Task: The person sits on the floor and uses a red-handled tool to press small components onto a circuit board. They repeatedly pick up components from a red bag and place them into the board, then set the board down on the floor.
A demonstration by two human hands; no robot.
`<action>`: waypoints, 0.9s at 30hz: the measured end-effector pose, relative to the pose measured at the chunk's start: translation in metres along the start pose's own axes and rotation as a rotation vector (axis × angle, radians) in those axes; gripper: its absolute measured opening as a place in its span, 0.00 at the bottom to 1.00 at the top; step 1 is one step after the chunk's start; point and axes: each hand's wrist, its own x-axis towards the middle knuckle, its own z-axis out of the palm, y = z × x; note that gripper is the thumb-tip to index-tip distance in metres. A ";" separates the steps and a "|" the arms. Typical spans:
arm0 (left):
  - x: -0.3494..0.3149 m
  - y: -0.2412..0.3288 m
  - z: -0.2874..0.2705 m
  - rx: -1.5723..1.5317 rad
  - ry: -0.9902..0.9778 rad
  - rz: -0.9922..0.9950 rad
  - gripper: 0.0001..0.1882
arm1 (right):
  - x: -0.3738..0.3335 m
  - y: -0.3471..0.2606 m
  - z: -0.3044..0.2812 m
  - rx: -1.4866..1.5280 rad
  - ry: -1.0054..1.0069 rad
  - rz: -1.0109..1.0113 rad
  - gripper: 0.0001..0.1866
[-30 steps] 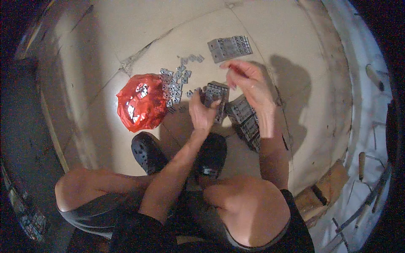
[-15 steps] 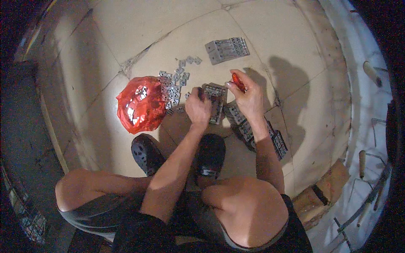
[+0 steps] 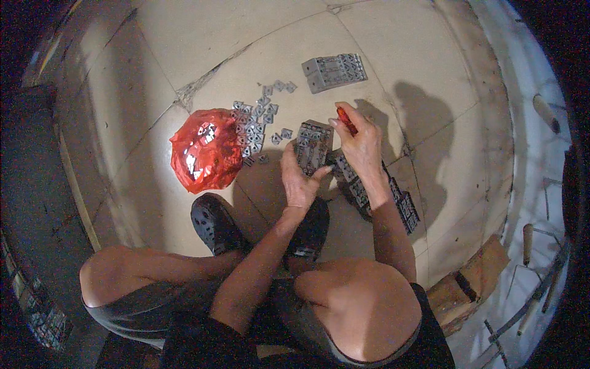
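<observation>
My left hand (image 3: pixel 299 186) holds the near end of a grey rectangular block (image 3: pixel 314 145), thumb on its right side and fingers on its left. Rows of small square pieces and holes show on the block's upper face. Just to the right, my right hand (image 3: pixel 364 147) is closed round a short red object (image 3: pixel 346 121) that looks like a tool handle; its tip is hidden. Loose small grey square plates (image 3: pixel 251 132), each with a dark hole, lie scattered left of the block.
A crumpled red plastic bag (image 3: pixel 206 152) sits on the tiled floor at the left. Another grey block (image 3: pixel 335 73) lies farther off. Several darker blocks (image 3: pixel 405 209) stretch out in a row beneath and beyond my right forearm. Cardboard (image 3: pixel 470 283) lies at the lower right.
My left hand has moved nearer to me, from the block's left edge to its near end, and now grips its sides. The block has tilted slightly. My right hand has barely moved.
</observation>
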 end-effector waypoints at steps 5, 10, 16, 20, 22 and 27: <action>0.000 0.003 -0.001 0.039 -0.061 -0.018 0.61 | 0.002 -0.002 0.001 0.001 0.014 -0.048 0.17; 0.000 0.002 -0.002 -0.008 -0.090 -0.038 0.60 | 0.006 -0.015 0.001 -0.153 -0.144 -0.309 0.15; 0.001 0.001 0.000 -0.027 -0.073 -0.026 0.57 | 0.013 -0.030 0.010 -0.150 -0.260 -0.494 0.19; 0.002 0.005 -0.001 -0.021 -0.079 -0.057 0.56 | 0.018 -0.037 0.015 -0.209 -0.153 -0.210 0.20; 0.002 0.007 -0.001 -0.037 -0.097 -0.092 0.55 | 0.012 -0.045 0.022 -0.390 -0.192 -0.125 0.18; 0.003 -0.001 -0.001 -0.091 -0.100 -0.042 0.50 | 0.003 -0.061 0.036 -0.575 -0.140 -0.103 0.21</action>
